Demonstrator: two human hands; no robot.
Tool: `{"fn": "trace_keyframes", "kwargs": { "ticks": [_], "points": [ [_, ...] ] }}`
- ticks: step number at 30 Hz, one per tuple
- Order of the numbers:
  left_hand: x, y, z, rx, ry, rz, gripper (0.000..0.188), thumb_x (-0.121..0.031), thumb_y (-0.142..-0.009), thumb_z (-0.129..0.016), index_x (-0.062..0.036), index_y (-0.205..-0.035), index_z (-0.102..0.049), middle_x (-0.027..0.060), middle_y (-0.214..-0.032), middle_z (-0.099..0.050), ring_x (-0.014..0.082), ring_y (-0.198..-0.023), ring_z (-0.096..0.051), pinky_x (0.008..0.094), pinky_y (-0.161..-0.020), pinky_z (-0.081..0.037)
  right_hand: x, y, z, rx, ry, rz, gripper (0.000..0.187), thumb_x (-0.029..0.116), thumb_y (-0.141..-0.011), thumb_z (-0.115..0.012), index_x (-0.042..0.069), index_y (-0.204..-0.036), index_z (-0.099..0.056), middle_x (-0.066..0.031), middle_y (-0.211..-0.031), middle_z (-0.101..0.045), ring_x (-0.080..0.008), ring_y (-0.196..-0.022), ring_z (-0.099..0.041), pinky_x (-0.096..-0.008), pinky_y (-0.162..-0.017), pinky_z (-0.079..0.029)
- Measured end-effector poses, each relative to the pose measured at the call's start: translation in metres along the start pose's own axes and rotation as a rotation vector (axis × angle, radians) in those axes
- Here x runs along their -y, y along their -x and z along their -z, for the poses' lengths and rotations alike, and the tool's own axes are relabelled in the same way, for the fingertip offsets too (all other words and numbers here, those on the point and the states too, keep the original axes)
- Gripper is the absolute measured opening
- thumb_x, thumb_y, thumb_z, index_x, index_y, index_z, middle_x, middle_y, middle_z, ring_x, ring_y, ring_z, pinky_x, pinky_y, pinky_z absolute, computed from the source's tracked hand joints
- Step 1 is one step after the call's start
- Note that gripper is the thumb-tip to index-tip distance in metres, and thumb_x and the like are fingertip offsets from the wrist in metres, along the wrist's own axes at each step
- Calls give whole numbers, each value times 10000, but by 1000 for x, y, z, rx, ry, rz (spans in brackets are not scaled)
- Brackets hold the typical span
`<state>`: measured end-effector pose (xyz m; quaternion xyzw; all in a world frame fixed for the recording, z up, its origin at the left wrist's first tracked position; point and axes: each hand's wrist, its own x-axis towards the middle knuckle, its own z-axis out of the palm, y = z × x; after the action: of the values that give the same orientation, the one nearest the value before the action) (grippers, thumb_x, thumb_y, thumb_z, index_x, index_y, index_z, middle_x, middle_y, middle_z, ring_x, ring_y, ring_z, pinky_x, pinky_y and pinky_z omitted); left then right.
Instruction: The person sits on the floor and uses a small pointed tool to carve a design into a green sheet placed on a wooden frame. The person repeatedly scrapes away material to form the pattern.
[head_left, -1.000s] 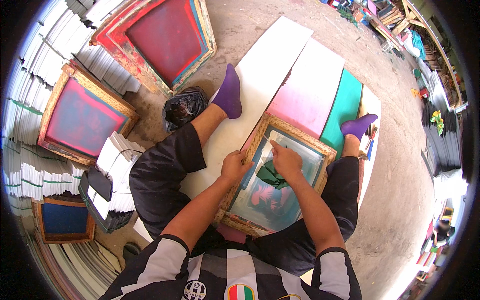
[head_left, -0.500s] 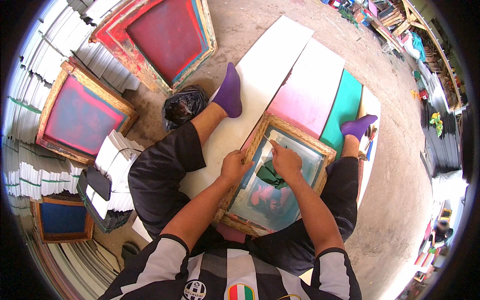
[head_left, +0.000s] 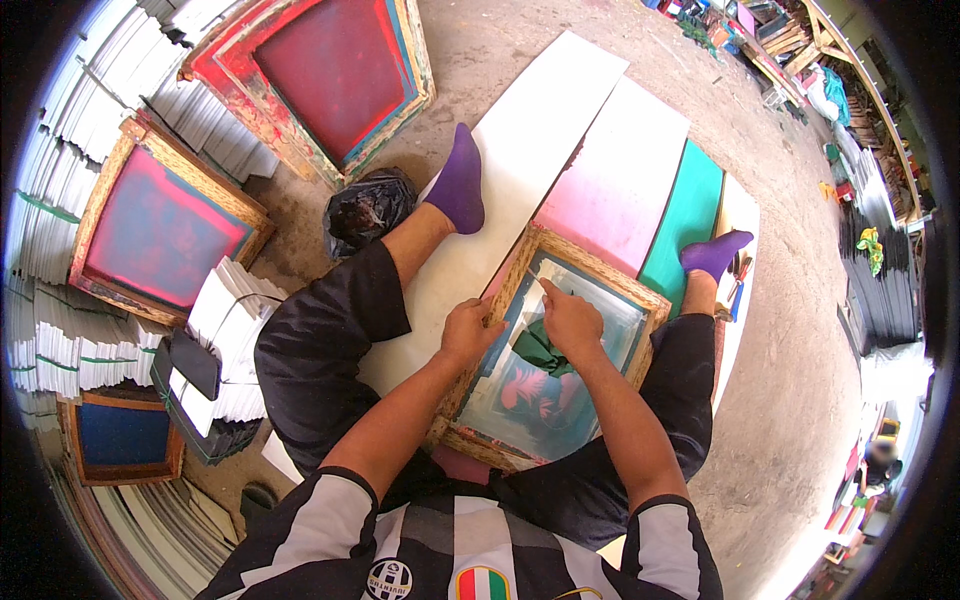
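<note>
A wood-edged silk-screen frame (head_left: 462, 438) lies tilted between my legs, its mesh greyish blue with a pale pink leaf-like patch. My left hand (head_left: 470, 333) is closed round the frame's left rail, thumb toward the mesh. Over the upper part of the mesh, my right hand (head_left: 573, 322) stretches its index finger to the surface near the top left corner. A crumpled dark green cloth (head_left: 538, 350) sticks out beneath that palm, and the other fingers look curled on it. Their undersides are hidden.
White, pink-stained and green boards (head_left: 683, 215) lie under the frame and my feet. Hand tools (head_left: 740, 285) rest by my right foot. At left stand a red screen frame (head_left: 220, 75), a pink-stained screen (head_left: 165, 235), a black plastic bag (head_left: 368, 213) and stacked white sheets (head_left: 235, 330).
</note>
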<state>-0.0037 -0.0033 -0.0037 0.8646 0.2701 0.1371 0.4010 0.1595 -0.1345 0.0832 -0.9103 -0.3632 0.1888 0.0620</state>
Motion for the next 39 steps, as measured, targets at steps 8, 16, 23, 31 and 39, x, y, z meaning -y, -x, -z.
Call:
{"fn": "trace_keyframes", "kwargs": {
  "ticks": [8,16,23,31,39],
  "points": [
    [-2,-1,2,33,-6,18,539,-306,-775,-832,-13,-1212,-714,182,-869,-663,357,-829,-670,448,-765,-536,22,-6,-2,48,169,-31,453,210,-984,-517,262,-1427,-592,-163,-905,-746,-388,-824,-732,-534,-736,-576],
    [-5,-3,-2,8,-48,9,475,-327,-761,-843,6,-1081,-734,183,-850,-662,365,-788,-670,448,-747,-541,-22,-23,-25,67,-197,125,505,180,-999,-502,224,-1502,-513,-242,-1034,-735,-391,-910,-744,-549,-745,-592],
    [-5,-2,1,-4,32,23,395,-289,-753,-854,20,-966,-728,185,-843,-657,365,-785,-673,455,-729,-539,-26,-9,-13,90,154,176,527,216,-1019,-503,259,-1542,-452,-242,-1018,-719,-427,-882,-718,-551,-753,-583],
    [-5,-2,-1,6,-68,12,370,-281,-760,-857,28,-912,-719,188,-859,-665,354,-791,-679,440,-731,-545,-68,-42,-58,21,-534,286,397,292,-1031,-547,198,-1410,-620,-247,-1082,-729,-440,-996,-695,-534,-912,-534],
    [-2,-2,3,36,-58,27,414,-305,-781,-843,35,-984,-722,183,-845,-652,355,-772,-674,443,-724,-539,-35,-13,-20,39,85,180,446,326,-1040,-542,308,-1486,-539,-195,-917,-730,-389,-833,-715,-524,-759,-575]
  ]
}}
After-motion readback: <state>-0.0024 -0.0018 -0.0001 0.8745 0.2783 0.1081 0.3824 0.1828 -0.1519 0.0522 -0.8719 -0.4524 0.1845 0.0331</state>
